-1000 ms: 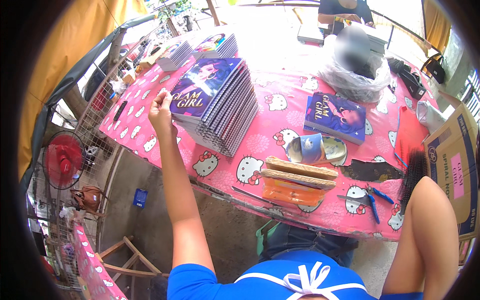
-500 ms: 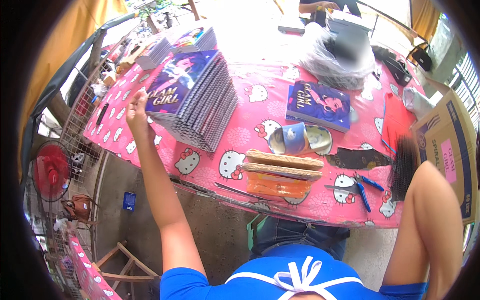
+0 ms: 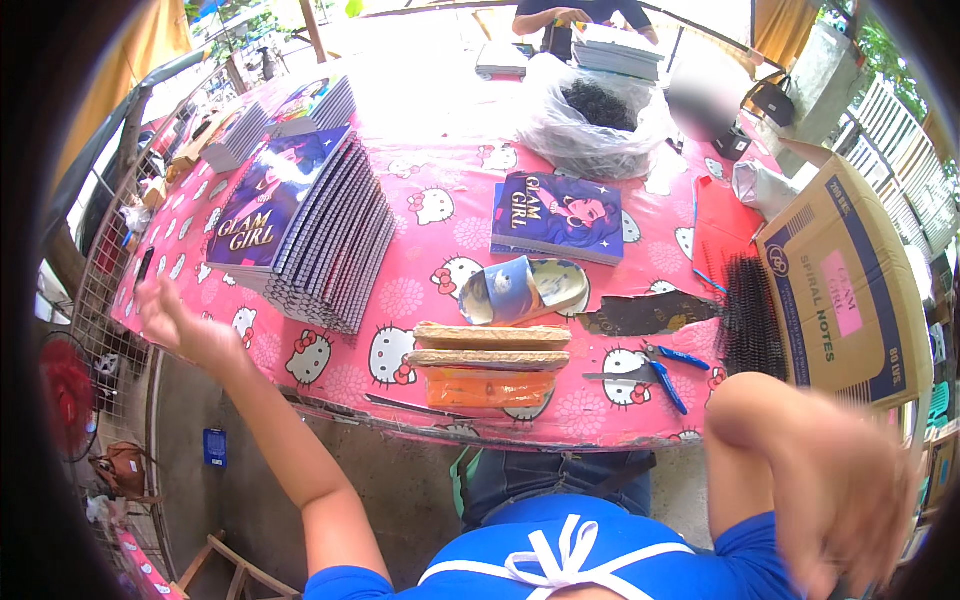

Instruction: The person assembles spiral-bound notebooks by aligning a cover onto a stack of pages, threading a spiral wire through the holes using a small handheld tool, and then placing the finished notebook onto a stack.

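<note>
My left hand [image 3: 190,325] is held off the near left corner of a tall stack of spiral notebooks [image 3: 285,205] with purple covers. Its fingers look spread and hold nothing; they are slightly blurred. My right hand [image 3: 855,490] is raised at the lower right, in front of the cardboard box [image 3: 845,290], with its elbow bent. Motion smears its fingers, so I cannot see whether anything is in them. A lower pile of similar notebooks [image 3: 560,215] lies mid-table. Blue-handled cutters [image 3: 665,378] and a bundle of black spiral binding coils [image 3: 750,320] rest near the box.
On the pink patterned tablecloth [image 3: 435,250] are a slide sandal [image 3: 515,290], wrapped boards [image 3: 490,345] and an orange block [image 3: 490,388]. Further back stand a plastic bag [image 3: 555,130] of black coils and more notebook stacks [image 3: 315,105]. Another person's hands [image 3: 570,18] show at the far side.
My left hand has left the notebook stack's edge and moved nearer to me. My right hand has come into view at the lower right. The whole view has shifted toward the right.
</note>
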The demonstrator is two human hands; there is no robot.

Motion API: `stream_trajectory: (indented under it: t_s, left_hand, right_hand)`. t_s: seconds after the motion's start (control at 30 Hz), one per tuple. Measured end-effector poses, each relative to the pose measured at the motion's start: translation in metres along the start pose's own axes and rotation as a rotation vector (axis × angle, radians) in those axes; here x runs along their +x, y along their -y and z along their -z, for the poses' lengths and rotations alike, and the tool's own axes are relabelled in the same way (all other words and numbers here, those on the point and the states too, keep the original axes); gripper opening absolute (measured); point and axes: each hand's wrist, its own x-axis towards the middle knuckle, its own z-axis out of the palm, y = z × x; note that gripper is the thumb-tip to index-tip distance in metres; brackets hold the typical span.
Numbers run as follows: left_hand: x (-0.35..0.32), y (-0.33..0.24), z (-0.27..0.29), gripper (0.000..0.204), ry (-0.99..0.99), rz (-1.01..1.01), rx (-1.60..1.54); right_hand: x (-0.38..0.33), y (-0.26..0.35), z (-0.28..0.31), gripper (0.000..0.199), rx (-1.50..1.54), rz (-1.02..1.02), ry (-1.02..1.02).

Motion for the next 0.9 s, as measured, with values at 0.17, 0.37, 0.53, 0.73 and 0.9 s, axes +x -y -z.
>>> stream_trajectory:
  t_s: [0.17, 0.37, 0.53, 0.73, 0.9]
  left_hand:
    - [-0.08, -0.132, -0.012, 0.05, 0.102, -0.138, -0.169]
    - [-0.148, -0.143, -0.004, 0.046, 0.515, 0.036, -0.184]
    - [-0.184, -0.125, -0.017, 0.048, 0.772, 0.448, -0.155]
    - [-0.185, -0.123, -0.029, 0.052, 0.72, 0.547, -0.215]
    - [-0.164, -0.117, -0.024, 0.047, 1.071, 0.628, -0.183]
  right_hand:
    - [-0.217, -0.068, 0.042, 0.04, -0.607, -1.629, 0.82]
    - [-0.327, -0.052, 0.078, 0.067, -0.827, -1.817, 1.378]
    - [-0.303, -0.06, 0.087, 0.049, -1.028, -1.584, 1.333]
    - [-0.208, -0.02, 0.069, 0.032, -0.455, -1.673, 0.748]
    - [-0.163, 0.054, 0.048, 0.036, 0.205, -1.731, 0.522]
